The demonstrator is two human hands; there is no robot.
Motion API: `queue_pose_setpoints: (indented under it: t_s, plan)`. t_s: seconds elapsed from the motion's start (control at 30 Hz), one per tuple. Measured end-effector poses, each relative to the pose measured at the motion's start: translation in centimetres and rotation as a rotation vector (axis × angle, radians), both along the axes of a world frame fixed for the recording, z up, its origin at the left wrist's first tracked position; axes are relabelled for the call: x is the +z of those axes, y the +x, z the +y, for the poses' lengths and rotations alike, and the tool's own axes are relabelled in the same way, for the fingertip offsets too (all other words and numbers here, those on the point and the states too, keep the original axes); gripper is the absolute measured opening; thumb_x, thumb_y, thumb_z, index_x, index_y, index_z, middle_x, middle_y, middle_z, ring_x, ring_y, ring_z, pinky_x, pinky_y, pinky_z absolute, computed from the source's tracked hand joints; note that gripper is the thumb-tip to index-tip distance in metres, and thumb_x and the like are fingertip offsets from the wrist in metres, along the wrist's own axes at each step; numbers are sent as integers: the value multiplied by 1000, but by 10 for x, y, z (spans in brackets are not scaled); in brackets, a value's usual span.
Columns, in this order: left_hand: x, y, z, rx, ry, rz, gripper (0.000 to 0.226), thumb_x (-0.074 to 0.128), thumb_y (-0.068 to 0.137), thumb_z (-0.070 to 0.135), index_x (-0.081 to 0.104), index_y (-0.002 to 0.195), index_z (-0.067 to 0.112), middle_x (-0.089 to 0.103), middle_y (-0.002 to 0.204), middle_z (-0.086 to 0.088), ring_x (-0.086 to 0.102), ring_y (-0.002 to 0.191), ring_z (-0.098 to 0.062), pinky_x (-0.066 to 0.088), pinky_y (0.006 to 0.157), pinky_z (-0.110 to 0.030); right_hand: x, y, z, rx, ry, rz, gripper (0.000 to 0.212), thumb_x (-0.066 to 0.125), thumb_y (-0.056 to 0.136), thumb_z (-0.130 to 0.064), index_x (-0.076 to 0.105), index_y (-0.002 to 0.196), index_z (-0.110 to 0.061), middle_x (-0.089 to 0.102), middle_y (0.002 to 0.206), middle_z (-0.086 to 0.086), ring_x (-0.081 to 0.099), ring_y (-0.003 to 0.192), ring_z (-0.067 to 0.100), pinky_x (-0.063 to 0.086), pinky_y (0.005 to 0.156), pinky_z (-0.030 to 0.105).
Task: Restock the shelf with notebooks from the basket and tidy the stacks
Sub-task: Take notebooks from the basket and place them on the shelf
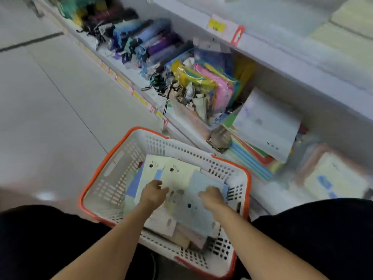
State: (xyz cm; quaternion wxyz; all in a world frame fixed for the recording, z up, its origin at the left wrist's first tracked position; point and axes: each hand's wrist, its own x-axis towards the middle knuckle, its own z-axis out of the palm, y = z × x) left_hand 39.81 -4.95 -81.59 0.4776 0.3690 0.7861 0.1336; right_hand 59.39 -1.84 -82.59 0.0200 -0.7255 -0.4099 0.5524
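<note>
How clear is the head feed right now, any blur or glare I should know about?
Head view: motion blur smears the shelf goods, worst at right; basket and both hands sharper; glare spot on the floor; wide-angle bending at edges.

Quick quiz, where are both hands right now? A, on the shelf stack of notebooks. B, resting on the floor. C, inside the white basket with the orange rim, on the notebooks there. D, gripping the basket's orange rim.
C: the left hand and right hand both reach down onto the loose notebooks inside the basket, away from the shelf stack.
</note>
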Motion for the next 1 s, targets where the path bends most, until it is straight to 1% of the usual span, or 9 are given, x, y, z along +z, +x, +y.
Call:
queue_pose_setpoints:
  t_s: [0.03, 0.1, 0.3, 0.4, 0.53, 0.7, 0.8, 0.87, 1.0]
  plan:
    - [-9, -4, -11, -16, -26, 32, 49, 61, 93, 33, 51, 136, 10, 59, 129, -10, 59, 105, -26, 45, 86, -33, -6, 5, -10, -80, -75, 20, 45, 55, 94, -16, 49, 135, 2, 56, 132, 15, 59, 111, 32, 53, 94, 46]
    - [-16, -6, -19, -36, -46, 13, 48, 60, 94, 34, 52, 136, 12, 59, 130, -9, 58, 96, -23, 45, 80, -31, -10, 10, -18, -240, -139, 32, 52, 56, 94, -16, 43, 141, -2, 59, 112, 8, 59, 103, 27, 48, 100, 51]
    - [-17, 8, -10, -61, -9, -132, 45, 62, 92, 35, 56, 132, 14, 59, 127, -9, 60, 104, -26, 51, 95, -42, -18, 14, -15, -498, -121, 58, 51, 58, 93, -21, 47, 137, 0, 56, 122, 14, 54, 93, 29, 49, 91, 42]
    - [-25, 13, -18, -94, -64, -156, 50, 63, 90, 38, 56, 132, 12, 60, 125, -6, 60, 106, -27, 50, 86, -35, -23, 14, -20, -571, -129, 42, 56, 59, 88, -23, 47, 139, -1, 57, 128, 16, 57, 100, 32, 50, 87, 38]
    - [-32, 15, -24, -31, -76, -171, 55, 68, 88, 39, 55, 132, 10, 61, 118, -4, 61, 104, -25, 50, 81, -34, -28, 11, -28, -564, -114, 35, 58, 59, 85, -18, 46, 139, -1, 57, 127, 15, 57, 109, 33, 46, 83, 37]
    - [-32, 17, -21, 45, -104, -269, 41, 71, 87, 28, 58, 121, 10, 64, 113, -8, 61, 82, -15, 47, 57, -23, -29, -7, -30, -481, -40, 77, 56, 61, 86, -15, 45, 139, -4, 55, 128, 13, 52, 102, 26, 49, 86, 36]
    - [-37, 9, -24, 104, -63, -192, 31, 73, 85, 16, 62, 112, 7, 66, 111, -13, 64, 94, -30, 58, 75, -40, -28, -16, -26, -392, 36, 154, 45, 60, 88, -16, 51, 132, -8, 63, 111, 9, 57, 87, 23, 48, 74, 33]
    - [-41, 0, -24, 165, -24, -120, 30, 69, 87, 10, 61, 115, 9, 64, 108, -12, 62, 98, -35, 58, 82, -47, -27, -14, -22, -384, 91, 99, 51, 60, 89, -17, 46, 138, -11, 57, 128, 6, 61, 99, 25, 46, 78, 32]
    - [-43, -10, -17, 290, 73, -119, 16, 62, 91, 8, 56, 103, 15, 58, 94, -5, 57, 87, -29, 55, 64, -37, -29, 10, -24, -535, 100, -106, 42, 65, 81, -15, 57, 122, -7, 64, 120, 11, 64, 91, 26, 52, 73, 31]
